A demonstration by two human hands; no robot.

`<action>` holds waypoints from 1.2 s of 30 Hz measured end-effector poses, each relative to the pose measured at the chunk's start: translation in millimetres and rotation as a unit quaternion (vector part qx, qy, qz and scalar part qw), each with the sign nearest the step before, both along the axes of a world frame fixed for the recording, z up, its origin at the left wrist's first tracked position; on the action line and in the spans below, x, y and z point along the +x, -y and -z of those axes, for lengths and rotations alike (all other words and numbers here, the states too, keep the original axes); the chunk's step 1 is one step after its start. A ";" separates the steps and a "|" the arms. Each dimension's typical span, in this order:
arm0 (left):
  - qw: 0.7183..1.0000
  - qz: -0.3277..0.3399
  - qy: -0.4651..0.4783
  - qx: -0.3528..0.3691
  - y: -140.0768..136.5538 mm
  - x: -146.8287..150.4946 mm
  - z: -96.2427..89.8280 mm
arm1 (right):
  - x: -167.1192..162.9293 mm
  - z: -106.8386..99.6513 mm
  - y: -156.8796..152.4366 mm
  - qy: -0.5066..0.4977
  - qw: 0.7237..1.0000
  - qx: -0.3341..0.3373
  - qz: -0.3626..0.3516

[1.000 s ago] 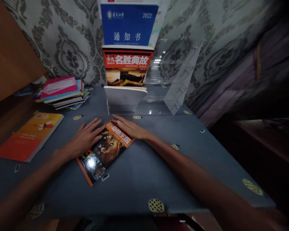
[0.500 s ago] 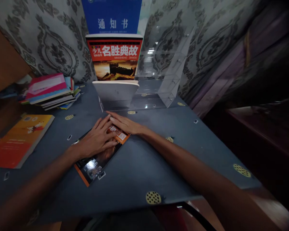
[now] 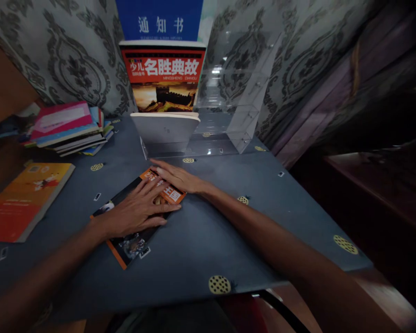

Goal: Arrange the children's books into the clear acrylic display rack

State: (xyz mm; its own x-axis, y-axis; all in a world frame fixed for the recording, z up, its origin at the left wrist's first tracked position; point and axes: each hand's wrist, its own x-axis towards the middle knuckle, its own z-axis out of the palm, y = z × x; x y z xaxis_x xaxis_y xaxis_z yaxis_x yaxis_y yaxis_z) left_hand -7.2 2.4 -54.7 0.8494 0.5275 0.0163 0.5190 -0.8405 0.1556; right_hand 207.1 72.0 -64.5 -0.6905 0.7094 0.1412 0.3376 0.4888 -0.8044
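Observation:
A dark book with an orange top band lies at a slant on the blue-grey tablecloth. My left hand rests flat across the middle of its cover, fingers spread, so much of the picture beneath is hidden. At the far upper end of the book, my right hand lies with fingers stretched out over the edge and corner. Just beyond the hands stands a clear acrylic rack. Its left side carries a red-topped book with a Great Wall picture, a blue booklet and a pale thin book.
On the left, a stack of books with a pink one on top sits near the wall. An orange book lies closer on the same side. The table's front edge and right edge are in view, with a curtain behind.
My left hand has slid down and towards me along the cover, uncovering more of the orange title band. My right hand has barely moved. The view has shifted slightly.

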 end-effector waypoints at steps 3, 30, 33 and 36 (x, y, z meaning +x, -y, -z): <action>0.999 -0.031 -0.005 0.008 8.3 0.1 0.1 | -1.9 3.0 1.1 0.013 0.999 0.040 0.002; 0.937 -0.323 0.063 -0.117 22.2 -91.3 -44.9 | -54.1 5.2 48.2 0.204 0.927 0.315 -0.022; 0.938 -0.305 0.060 -0.154 7.4 -92.9 -53.6 | -75.1 3.2 72.3 0.196 0.921 0.331 -0.058; 0.940 -0.283 0.066 -0.180 1.7 -94.1 -60.8 | -93.5 -2.1 90.0 0.185 0.911 0.355 -0.100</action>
State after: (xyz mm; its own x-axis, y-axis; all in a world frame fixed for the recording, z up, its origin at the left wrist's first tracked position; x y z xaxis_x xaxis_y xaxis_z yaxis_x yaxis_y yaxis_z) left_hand -101.3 0.8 6.0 0.4347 0.8856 -0.1637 0.8227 -0.3165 0.4722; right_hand 113.6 -18.0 -62.4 -0.8892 0.3855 0.2466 0.3695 0.9227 -0.1100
